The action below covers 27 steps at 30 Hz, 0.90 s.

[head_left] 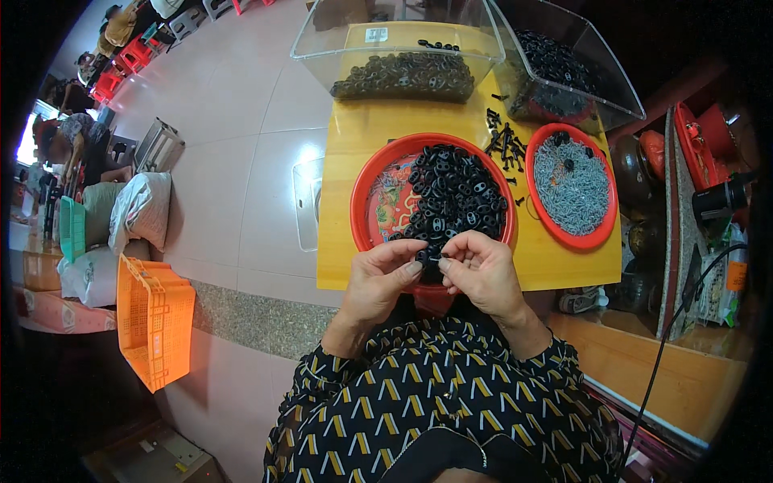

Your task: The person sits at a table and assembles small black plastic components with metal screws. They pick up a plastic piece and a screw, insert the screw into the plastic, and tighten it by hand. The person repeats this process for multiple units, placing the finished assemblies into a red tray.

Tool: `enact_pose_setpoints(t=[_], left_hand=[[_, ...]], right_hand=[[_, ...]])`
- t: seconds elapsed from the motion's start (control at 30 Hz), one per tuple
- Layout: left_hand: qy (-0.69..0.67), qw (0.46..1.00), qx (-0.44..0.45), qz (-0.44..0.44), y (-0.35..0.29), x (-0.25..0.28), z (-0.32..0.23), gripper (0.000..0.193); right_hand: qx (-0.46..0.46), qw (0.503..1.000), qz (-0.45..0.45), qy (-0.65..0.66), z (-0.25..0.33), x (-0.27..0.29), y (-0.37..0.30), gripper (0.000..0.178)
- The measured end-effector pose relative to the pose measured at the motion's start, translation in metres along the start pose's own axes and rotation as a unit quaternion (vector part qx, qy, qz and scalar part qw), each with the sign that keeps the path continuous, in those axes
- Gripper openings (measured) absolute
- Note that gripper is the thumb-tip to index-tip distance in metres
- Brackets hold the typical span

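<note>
Over the near rim of a red basin (359,189), my two hands meet with fingertips close together. My left hand (382,278) pinches a small black plastic piece with two holes. In my right hand (488,274), thumb and forefinger close on a thin silver screw (436,258), its end pointing toward the black piece. Whether the two parts touch is too small to tell. A heap of similar black pieces (463,189) fills most of the basin, leaving its patterned bottom bare at the left. To the right, a red tray (592,242) holds many silver screws (570,189).
Loose black bolts (507,145) lie on the yellow tabletop (342,241) between basin and tray. Two clear bins (403,76) of black parts stand at the back. An orange crate (157,322) and white sacks (141,209) are on the left; a black cable (664,346) hangs at right.
</note>
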<state>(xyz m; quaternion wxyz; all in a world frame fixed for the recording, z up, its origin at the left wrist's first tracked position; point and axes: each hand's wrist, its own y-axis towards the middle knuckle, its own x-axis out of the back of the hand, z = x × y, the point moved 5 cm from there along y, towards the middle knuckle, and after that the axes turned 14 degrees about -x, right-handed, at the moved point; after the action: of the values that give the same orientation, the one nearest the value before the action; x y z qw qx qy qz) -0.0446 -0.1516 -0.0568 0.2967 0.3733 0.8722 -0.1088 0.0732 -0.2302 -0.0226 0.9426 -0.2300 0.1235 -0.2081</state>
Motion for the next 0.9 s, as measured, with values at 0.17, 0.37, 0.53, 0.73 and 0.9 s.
enact_pose_setpoints(t=[0.17, 0.37, 0.53, 0.73, 0.9], left_hand=[[0.008, 1.000, -0.004, 0.011, 0.000, -0.003, -0.002, 0.027], [0.033, 0.999, -0.007, 0.024, 0.000, -0.006, -0.002, 0.026], [0.078, 0.995, -0.032, 0.047, -0.001, -0.008, -0.003, 0.025], [0.091, 0.994, -0.025, 0.053, 0.000, -0.013, -0.004, 0.024], [0.072, 0.995, -0.003, 0.069, -0.003, -0.012, 0.001, 0.024]], right_hand=[[0.003, 1.000, 0.010, -0.004, 0.000, -0.001, 0.000, 0.008], [0.012, 1.000, 0.007, -0.028, -0.001, 0.001, 0.000, 0.007], [0.011, 1.000, 0.017, -0.023, -0.003, -0.002, 0.000, 0.007], [-0.030, 0.997, 0.061, 0.019, -0.004, -0.002, 0.003, 0.010], [-0.059, 0.977, 0.161, 0.126, -0.015, 0.004, 0.011, 0.013]])
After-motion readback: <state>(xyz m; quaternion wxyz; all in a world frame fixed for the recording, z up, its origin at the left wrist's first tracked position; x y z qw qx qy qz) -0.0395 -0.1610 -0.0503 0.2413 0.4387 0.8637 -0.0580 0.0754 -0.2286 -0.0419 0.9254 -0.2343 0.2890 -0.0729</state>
